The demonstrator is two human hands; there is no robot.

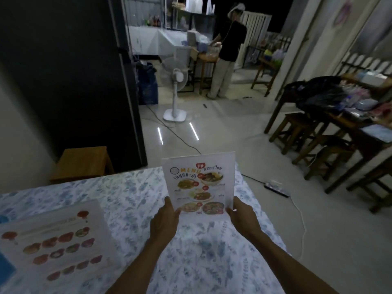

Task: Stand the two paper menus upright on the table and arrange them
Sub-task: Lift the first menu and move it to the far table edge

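A white paper menu (199, 183) with food pictures and the word MENU stands upright near the far edge of the table (131, 187), which has a blue floral cloth. My left hand (164, 221) grips its lower left corner and my right hand (244, 219) grips its lower right corner. The second menu (55, 245), covered with rows of small dish photos, is at the left of the table and faces me; I cannot tell whether it lies flat or leans.
A wooden stool (82, 162) sits past the table's far left corner. A white standing fan (175, 90) and cables are on the tiled floor ahead, with a power strip (276, 187) at right. A person (227, 52) works at a counter. Dark wooden tables and stools (318, 132) stand at right.
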